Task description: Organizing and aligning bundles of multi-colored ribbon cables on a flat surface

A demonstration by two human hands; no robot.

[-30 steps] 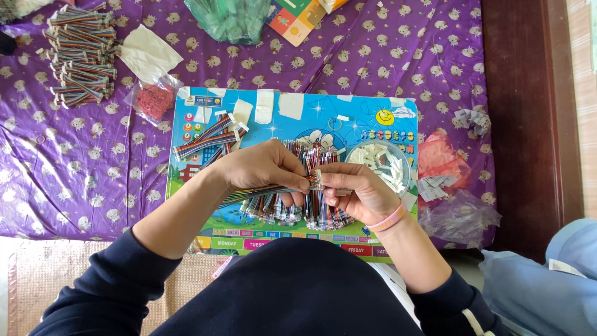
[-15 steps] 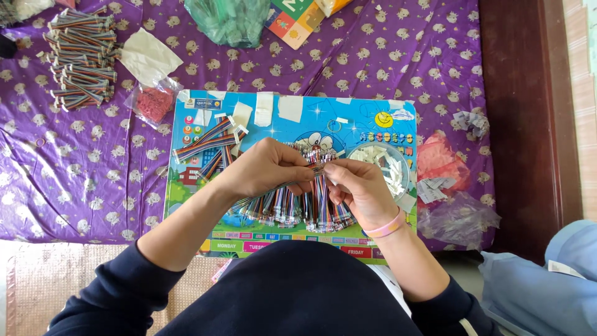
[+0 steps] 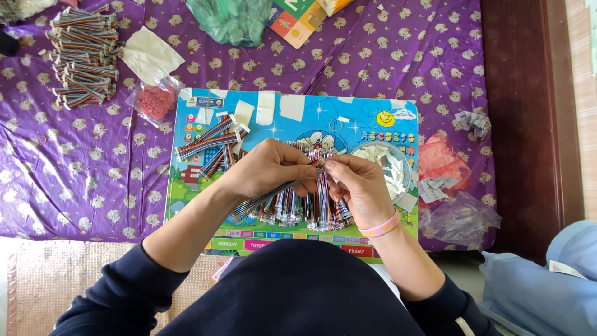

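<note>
Left hand (image 3: 268, 169) and right hand (image 3: 356, 186) pinch one ribbon cable (image 3: 273, 194) together. Finished bundles (image 3: 84, 53) far left; several loose cables (image 3: 208, 140) apparently remain on board (image 3: 186, 205).

Hiding behind the left hand (image 3: 268, 168) and right hand (image 3: 356, 182): the upper ends of the striped cable bundle (image 3: 298, 206), so the exact grip staying untellable. Covering much of the colourful board (image 3: 292, 118): cables, paper strips and both hands. Running off the top edge: the green bag (image 3: 231, 18) and the picture book (image 3: 298, 18). Blurring into a white heap: small pieces inside the clear round container (image 3: 387, 167), too small to identify. Cutting off at the right edge: blue cloth (image 3: 547, 283).
</note>
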